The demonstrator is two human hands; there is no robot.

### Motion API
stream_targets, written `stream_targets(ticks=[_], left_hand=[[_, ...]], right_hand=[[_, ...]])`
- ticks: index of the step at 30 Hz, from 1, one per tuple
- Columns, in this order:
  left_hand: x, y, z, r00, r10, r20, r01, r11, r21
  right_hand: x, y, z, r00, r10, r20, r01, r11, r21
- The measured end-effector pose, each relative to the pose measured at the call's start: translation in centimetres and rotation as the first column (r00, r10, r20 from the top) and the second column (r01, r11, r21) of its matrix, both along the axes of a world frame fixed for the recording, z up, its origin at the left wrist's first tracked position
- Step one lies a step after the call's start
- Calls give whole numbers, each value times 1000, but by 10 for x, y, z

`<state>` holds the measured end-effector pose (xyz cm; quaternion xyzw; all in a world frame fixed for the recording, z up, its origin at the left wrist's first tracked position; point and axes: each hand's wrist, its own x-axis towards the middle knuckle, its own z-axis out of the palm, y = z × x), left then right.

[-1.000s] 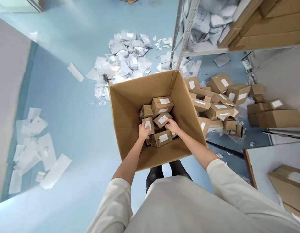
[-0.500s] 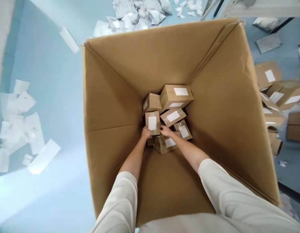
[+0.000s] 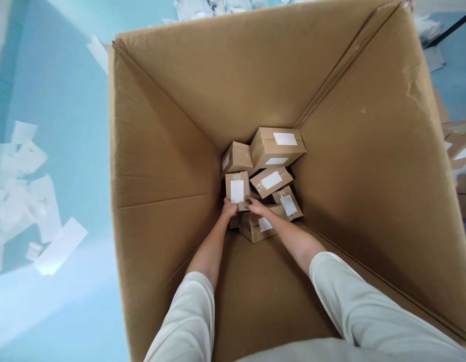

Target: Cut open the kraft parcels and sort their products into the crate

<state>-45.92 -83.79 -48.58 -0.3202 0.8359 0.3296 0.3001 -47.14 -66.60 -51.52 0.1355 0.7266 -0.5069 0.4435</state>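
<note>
Your sleeves (image 3: 187,322): pale, pushed back above the elbows, both arms reaching down into a deep carton.
Your left hand (image 3: 228,207): at the bottom of the carton, fingers curled shut around the near left corner of a labelled parcel.
Your right hand (image 3: 256,205): just beside the left, fingers laid on the same parcel's near right corner; how tightly they grip cannot be told from here.
Labelled parcel (image 3: 237,189): small, brown, white label facing up, standing on the heap at the carton's floor, between your two hands.
Low parcel (image 3: 260,226): lies under your right wrist, touching the heap.
Other parcels (image 3: 277,146): five or so brown boxes with white labels, tumbled at angles against the far corner.
Carton (image 3: 165,151): large, plain brown, open at the top, its walls filling most of the view.
Floor (image 3: 59,115): pale blue, with white paper strips (image 3: 60,246) scattered to the left of the carton.
</note>
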Motion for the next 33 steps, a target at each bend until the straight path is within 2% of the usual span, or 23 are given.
stream_targets(ticks=[3,5,7,9,13,17,20,24,28,33], left_hand=[[-1,1,4,995,56,81,-59,998,37],[-3,6,14,993,67,98,-69,998,12],[-7,14,32,994,55,89,-53,998,-27],[-12,22,57,997,36,70,-33,998,-47],[-18,33,123,1000,20,15,-20,1000,-13],[-16,45,200,996,24,-88,-22,1000,16],[-15,59,257,982,41,-187,-25,996,89],[-21,78,327,944,40,-328,15,986,163],[-32,92,389,893,-14,-450,103,979,175],[-47,105,453,806,-128,-577,252,957,141]], right_hand=[[1,-4,1,999,-42,14,42,999,-31],[-1,-3,9,998,-69,-4,69,997,-18],[-8,2,25,996,-79,-32,80,997,8],[-17,10,49,996,-73,-53,75,997,32],[-36,28,119,993,-59,-104,66,996,65],[-42,45,206,980,-81,-184,98,991,85],[-42,61,271,964,-108,-243,130,989,74],[-40,84,347,929,-130,-346,168,982,83],[-42,101,409,872,-167,-460,239,965,103],[-40,117,470,772,-251,-584,346,937,53]])
